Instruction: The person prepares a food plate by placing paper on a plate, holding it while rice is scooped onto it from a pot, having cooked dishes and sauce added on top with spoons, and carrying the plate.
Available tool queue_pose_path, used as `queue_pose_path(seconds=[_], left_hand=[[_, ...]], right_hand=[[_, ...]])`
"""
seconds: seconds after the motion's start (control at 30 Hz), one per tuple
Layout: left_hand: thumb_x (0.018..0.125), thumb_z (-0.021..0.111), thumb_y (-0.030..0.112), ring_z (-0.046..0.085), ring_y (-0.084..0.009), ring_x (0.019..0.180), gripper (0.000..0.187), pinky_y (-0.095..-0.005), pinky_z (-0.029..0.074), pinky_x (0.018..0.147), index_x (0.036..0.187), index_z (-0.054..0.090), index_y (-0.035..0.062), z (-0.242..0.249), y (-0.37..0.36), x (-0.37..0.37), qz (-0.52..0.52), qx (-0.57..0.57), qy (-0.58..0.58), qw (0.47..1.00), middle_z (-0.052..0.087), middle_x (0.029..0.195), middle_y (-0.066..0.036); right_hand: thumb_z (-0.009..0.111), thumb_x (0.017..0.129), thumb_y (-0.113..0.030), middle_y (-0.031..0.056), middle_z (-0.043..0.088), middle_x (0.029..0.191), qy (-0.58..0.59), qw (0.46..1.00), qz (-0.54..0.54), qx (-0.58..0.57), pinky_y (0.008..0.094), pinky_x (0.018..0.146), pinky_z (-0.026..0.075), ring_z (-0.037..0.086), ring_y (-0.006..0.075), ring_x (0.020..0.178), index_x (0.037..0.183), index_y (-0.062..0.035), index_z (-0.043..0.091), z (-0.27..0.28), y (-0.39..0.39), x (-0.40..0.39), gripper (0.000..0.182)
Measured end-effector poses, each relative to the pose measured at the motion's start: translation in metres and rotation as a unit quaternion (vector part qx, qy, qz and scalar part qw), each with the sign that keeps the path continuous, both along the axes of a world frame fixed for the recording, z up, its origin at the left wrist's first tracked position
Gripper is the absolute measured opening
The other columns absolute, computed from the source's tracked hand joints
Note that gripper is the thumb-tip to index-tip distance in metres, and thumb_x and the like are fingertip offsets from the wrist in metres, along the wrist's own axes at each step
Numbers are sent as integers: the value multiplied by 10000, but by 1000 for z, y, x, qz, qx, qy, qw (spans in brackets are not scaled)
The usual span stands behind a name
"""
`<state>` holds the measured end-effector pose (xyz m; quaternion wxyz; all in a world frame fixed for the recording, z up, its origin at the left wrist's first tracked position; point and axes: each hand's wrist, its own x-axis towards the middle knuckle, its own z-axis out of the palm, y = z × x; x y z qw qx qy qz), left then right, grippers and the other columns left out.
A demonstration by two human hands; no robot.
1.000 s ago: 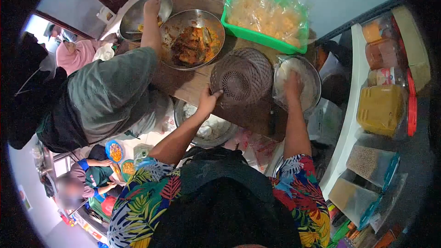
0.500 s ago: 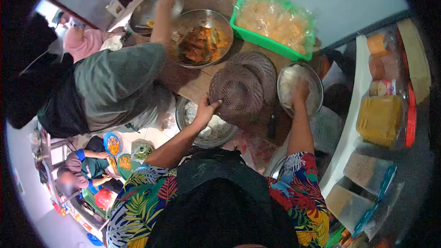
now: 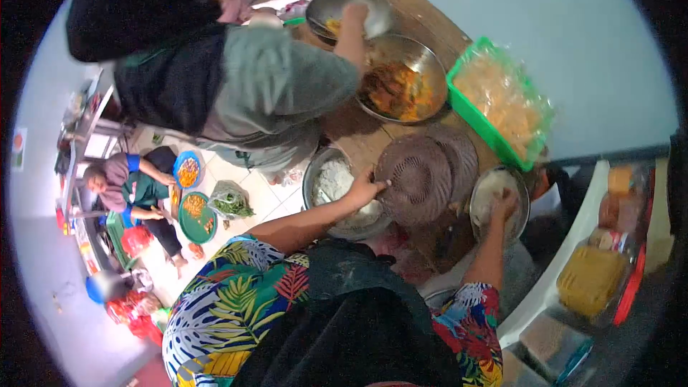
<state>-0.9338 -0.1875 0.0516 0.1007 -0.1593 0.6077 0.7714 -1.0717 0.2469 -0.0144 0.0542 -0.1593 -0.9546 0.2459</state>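
Note:
My left hand [image 3: 367,192] pinches the near left rim of a brown perforated plastic basket [image 3: 414,175], thumb on top. A second brown basket [image 3: 462,161] lies partly under it on the wooden table. My right hand [image 3: 504,205] reaches down into a metal bowl [image 3: 525,218] that holds a pale white mixture [image 3: 487,190]. Its fingertips are hard to make out against the mixture. Below my left hand is a larger metal basin [image 3: 309,190] with white flour [image 3: 334,180] in it.
Across the wooden table [image 3: 351,140], a co-worker's hand [image 3: 355,13] is over a metal pan [image 3: 330,0]. A bowl of orange-red food [image 3: 401,86] and a green crate [image 3: 476,125] of bagged food stand nearby. A shelf [image 3: 566,265] runs along my right; another person sits at left.
My view has turned, so the table and bowls appear farther right and lower. My left hand keeps its hold on the basket rim, and my right hand stays in the bowl.

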Motion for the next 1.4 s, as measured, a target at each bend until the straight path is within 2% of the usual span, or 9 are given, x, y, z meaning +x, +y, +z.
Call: queue_pose_path(seconds=[0.1,0.13,0.17,0.23,0.3,0.33,0.37,0.43,1.4], left_hand=[[751,625,109,536,-171,875,400,-285,439,754,1087,450,-18,-45,1,5,-8,-123,61,991,574,943,-102],[713,638,168,548,-215,871,385,-324,444,754,1038,534,-13,4,3,9,43,22,-10,999,587,966,-120],[711,643,205,556,-229,859,414,-336,451,738,1052,537,-4,20,-3,10,10,-2,-40,999,595,950,-127],[714,648,237,559,-249,851,436,-350,455,732,1066,526,10,-11,2,7,-15,-202,-20,979,587,979,-143],[736,637,276,554,-220,794,550,-347,471,604,1162,396,28,-44,7,4,0,-99,21,995,547,879,-130],[747,624,260,550,-204,762,484,-340,464,550,1108,399,29,10,-7,14,7,-155,8,988,513,814,-121],[697,654,237,498,-287,940,449,-397,400,769,1033,444,27,5,-11,12,-10,-118,-41,992,515,975,-159],[697,654,230,497,-286,946,434,-394,399,768,1019,446,26,1,-16,18,12,-93,-29,995,515,975,-155],[692,659,229,496,-252,909,420,-372,394,756,977,445,7,6,-32,30,14,-97,-7,995,503,935,-124]], right_hand=[[703,643,-207,164,595,965,40,976,-80,-198,398,787,438,560,337,877,990,-24,581,-30,24,-10,412],[674,678,-236,165,582,1008,111,991,62,45,400,820,425,544,340,928,1009,-29,580,-24,23,-4,401],[558,774,-197,167,584,991,84,989,93,83,370,812,429,544,297,915,1075,-31,562,-3,11,-8,344],[557,774,-197,166,584,990,100,973,205,35,370,812,429,545,297,914,1074,-32,562,-9,-112,-79,342],[555,775,-197,165,585,989,102,943,316,-9,370,811,429,546,296,912,1071,-33,564,-23,-244,-120,338],[555,775,-197,164,585,989,97,927,360,-26,370,810,430,546,296,911,1070,-34,565,-35,-297,-125,337],[554,776,-197,164,585,988,92,914,394,-37,370,810,430,546,295,910,1068,-35,566,-37,-335,-121,335],[553,777,-197,162,586,987,87,896,433,-46,370,808,430,547,294,908,1066,-36,567,-41,-372,-115,331],[532,788,-199,144,593,971,92,854,511,32,369,792,432,558,280,881,1026,-57,590,3,-432,-125,283]])
